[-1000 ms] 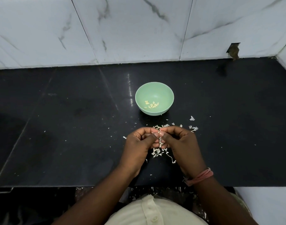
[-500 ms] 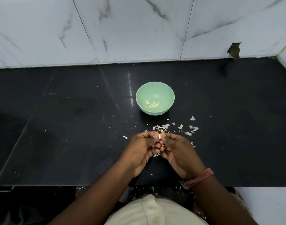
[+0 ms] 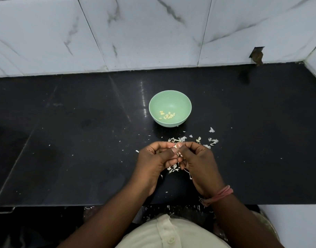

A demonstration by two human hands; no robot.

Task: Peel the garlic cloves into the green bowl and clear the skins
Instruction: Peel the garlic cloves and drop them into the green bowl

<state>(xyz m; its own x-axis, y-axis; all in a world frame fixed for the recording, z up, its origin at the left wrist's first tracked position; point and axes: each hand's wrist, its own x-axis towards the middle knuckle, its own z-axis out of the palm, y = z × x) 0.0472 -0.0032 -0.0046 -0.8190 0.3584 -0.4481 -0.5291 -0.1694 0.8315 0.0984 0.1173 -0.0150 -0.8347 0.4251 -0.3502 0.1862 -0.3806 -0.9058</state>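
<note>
Just over the near edge of the black counter (image 3: 67,158), my left hand (image 3: 153,161) and right hand (image 3: 198,163) meet, thumbs and fingertips of both pinching one garlic clove (image 3: 176,145) between them. The clove shows as a small pale sliver, mostly hidden by my fingers, with papery shreds hanging below it. A pink band (image 3: 220,195) circles my right wrist. Under and just beyond my hands the skins (image 3: 178,139) lie scattered, white flakes thickest toward the right. Farther out stands the green bowl (image 3: 153,104), upright, apart from my hands, with a few peeled cloves (image 3: 167,115) lying low on its near-left inside. Bare dark counter runs wide on both sides. Behind it the marble wall (image 3: 135,33) closes the far edge.
</note>
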